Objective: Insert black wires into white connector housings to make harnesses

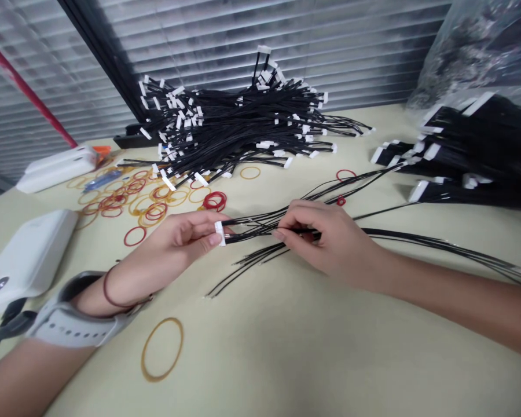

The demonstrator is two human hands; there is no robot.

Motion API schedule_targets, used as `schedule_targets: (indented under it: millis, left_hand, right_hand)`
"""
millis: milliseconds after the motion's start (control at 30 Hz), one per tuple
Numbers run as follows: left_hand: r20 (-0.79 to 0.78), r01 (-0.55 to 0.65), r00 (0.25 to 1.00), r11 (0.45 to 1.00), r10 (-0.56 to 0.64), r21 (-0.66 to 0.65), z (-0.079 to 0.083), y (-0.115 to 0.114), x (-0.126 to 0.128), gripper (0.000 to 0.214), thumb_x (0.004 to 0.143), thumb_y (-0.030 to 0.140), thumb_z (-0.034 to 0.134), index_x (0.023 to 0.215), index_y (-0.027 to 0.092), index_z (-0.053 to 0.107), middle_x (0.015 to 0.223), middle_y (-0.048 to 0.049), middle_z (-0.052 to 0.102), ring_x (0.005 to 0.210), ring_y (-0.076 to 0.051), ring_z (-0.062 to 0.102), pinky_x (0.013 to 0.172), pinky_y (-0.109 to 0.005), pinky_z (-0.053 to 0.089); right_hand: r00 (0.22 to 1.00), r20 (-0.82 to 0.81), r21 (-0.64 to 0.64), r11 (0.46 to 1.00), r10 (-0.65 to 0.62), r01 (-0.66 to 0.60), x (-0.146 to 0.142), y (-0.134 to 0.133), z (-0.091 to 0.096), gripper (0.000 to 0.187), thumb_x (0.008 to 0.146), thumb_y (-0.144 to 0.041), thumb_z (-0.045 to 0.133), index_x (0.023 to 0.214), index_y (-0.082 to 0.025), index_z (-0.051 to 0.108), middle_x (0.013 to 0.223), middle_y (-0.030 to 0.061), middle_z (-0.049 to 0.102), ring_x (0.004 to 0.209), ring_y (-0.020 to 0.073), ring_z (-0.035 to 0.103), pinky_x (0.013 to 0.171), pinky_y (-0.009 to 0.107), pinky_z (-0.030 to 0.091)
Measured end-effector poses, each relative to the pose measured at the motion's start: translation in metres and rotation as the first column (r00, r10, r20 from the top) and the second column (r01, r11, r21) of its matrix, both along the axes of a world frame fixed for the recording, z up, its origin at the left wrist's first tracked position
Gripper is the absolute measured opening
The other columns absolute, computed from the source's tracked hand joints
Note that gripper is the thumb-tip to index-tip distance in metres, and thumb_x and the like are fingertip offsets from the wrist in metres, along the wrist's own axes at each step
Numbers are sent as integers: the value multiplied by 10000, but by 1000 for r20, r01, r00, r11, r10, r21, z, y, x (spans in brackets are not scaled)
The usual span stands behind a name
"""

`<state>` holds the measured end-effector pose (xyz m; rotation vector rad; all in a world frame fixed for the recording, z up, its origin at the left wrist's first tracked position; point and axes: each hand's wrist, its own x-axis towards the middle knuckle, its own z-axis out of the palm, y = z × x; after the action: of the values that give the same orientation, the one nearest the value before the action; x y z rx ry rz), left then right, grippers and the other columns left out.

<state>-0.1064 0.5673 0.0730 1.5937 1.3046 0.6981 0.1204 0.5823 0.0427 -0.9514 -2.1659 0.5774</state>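
Between thumb and fingers my left hand (182, 240) grips a white connector (220, 233) with several thin black wires running out of it to the right. My right hand (325, 237) pinches black wires (260, 230) a short way from that connector. Below the pinch, loose wire ends (243, 265) with small metal tips fan out toward the left over the table. More black wires (451, 246) trail rightward from behind my right hand. What exactly lies between the right fingertips is partly hidden.
A large heap of black cables (243, 121) with white connectors lies at the back, and more bundles (486, 150) are at right. Red and yellow rubber bands (125, 194) are scattered left; one yellow band (162, 349) lies in front. A white power bank (30, 255) sits at left.
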Motion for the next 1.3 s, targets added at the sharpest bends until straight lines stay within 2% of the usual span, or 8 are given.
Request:
schedule_targets:
  millis: [300, 500, 767, 867, 1067, 1300]
  left_hand:
    - [-9, -11, 1000, 1000, 11, -4, 1, 2, 0, 194, 769, 253, 621, 959, 226, 650, 966, -12, 699, 896, -155, 632, 757, -185, 499]
    - [11, 1, 1000, 1000, 0, -14, -1, 3, 0, 184, 772, 250, 621, 953, 222, 645, 962, -4, 699, 879, -138, 633, 744, -168, 497]
    - [-11, 20, 1000, 1000, -20, 2, 2, 1, 1, 185, 795, 265, 590, 959, 190, 635, 972, -38, 696, 906, -173, 633, 803, -244, 505]
    - [-3, 24, 1000, 1000, -24, -18, 3, -1, 3, 184, 793, 258, 588, 961, 191, 625, 960, -29, 700, 888, -162, 636, 779, -228, 506]
    - [-18, 8, 1000, 999, -8, -52, 7, -5, 5, 173, 812, 209, 548, 978, 215, 596, 905, 38, 689, 866, -101, 618, 754, -153, 474]
    - [-22, 23, 999, 999, -24, -48, 7, -4, 7, 174, 822, 236, 540, 987, 227, 593, 946, 30, 681, 914, -124, 606, 803, -192, 463]
  right_hand:
    - [1000, 6, 16, 1000, 13, -13, 0, 1, 0, 128, 810, -182, 497, 691, -152, 530, 653, -14, 511, 597, 74, 442, 556, 215, 318]
    - [999, 40, 89, 996, 12, -15, 0, 0, -1, 121, 808, -171, 500, 695, -148, 537, 649, -16, 513, 598, 76, 442, 586, 229, 314]
    - [997, 69, 163, 986, 19, -30, -1, -2, -1, 112, 816, -166, 493, 709, -154, 520, 665, -17, 515, 613, 84, 446, 636, 253, 313]
    - [998, 66, 183, 983, 15, -27, -1, -2, -1, 112, 823, -163, 481, 714, -158, 506, 673, -15, 512, 615, 87, 443, 635, 254, 314]
    - [995, 95, 198, 980, 15, -33, -1, -3, -2, 109, 847, -178, 448, 747, -163, 489, 697, -11, 501, 625, 88, 432, 645, 253, 319]
    - [994, 105, 175, 984, 18, -37, -3, -4, -1, 112, 847, -172, 432, 745, -159, 477, 711, -2, 494, 658, 98, 448, 654, 256, 318]
